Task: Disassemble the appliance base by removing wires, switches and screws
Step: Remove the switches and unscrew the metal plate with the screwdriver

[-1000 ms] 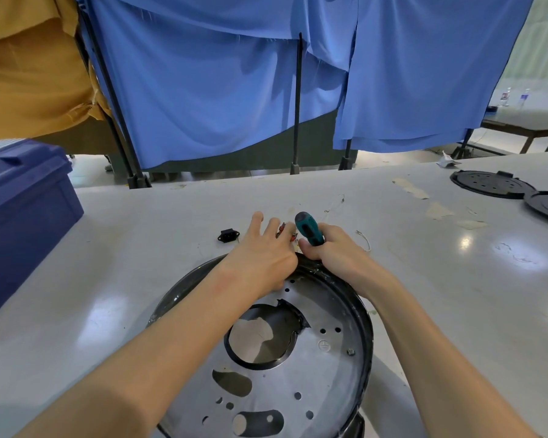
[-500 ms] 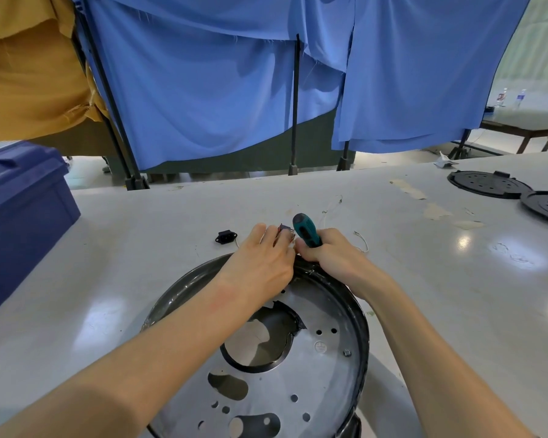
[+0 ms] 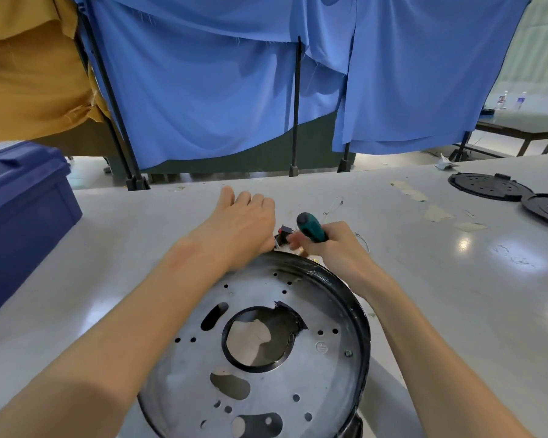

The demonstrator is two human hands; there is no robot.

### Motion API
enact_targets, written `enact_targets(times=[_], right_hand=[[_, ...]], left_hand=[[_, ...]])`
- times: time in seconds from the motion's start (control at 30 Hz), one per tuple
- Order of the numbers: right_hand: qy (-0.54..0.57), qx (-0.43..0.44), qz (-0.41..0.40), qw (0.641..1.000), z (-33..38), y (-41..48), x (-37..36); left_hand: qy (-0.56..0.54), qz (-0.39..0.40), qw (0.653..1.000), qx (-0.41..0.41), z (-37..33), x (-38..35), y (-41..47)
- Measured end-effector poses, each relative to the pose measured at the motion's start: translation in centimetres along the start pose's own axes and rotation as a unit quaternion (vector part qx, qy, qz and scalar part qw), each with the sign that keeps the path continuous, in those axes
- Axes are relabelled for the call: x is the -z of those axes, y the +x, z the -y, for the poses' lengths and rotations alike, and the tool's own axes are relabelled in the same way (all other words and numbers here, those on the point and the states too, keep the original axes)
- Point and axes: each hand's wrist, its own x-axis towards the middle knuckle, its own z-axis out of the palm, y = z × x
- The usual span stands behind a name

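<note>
Left hand (image 3: 244, 224) pulled leftward; screwdriver (image 3: 311, 227) butt tilts up-left.

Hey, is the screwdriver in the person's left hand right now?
No, the right hand grips the teal-handled screwdriver, just past the far rim of the appliance base.

Matt metal plate (image 3: 301, 368) – glossy table (image 3: 456, 279).

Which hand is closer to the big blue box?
Left. The left hand is right of the blue box; the right hand, gripping the green screwdriver, is farther right still.
</note>
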Motion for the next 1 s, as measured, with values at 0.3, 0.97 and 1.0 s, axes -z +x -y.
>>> enact_targets(times=[0.3,0.97,1.0], right_hand=[[-0.013,0.111,-0.044,0.993,1.0,-0.5,0.4],[-0.211,-0.199,-0.141,0.947,-5.2,0.7,5.8],[-0.21,-0.195,-0.147,0.947,-5.3,0.7,5.9]], left_hand=[[-0.229,0.015,0.971,0.063,-0.4,0.4,0.8],[-0.298,0.12,0.944,0.074,-1.2,-5.3,-0.3],[-0.296,0.114,0.945,0.078,-1.3,-5.4,-0.3]])
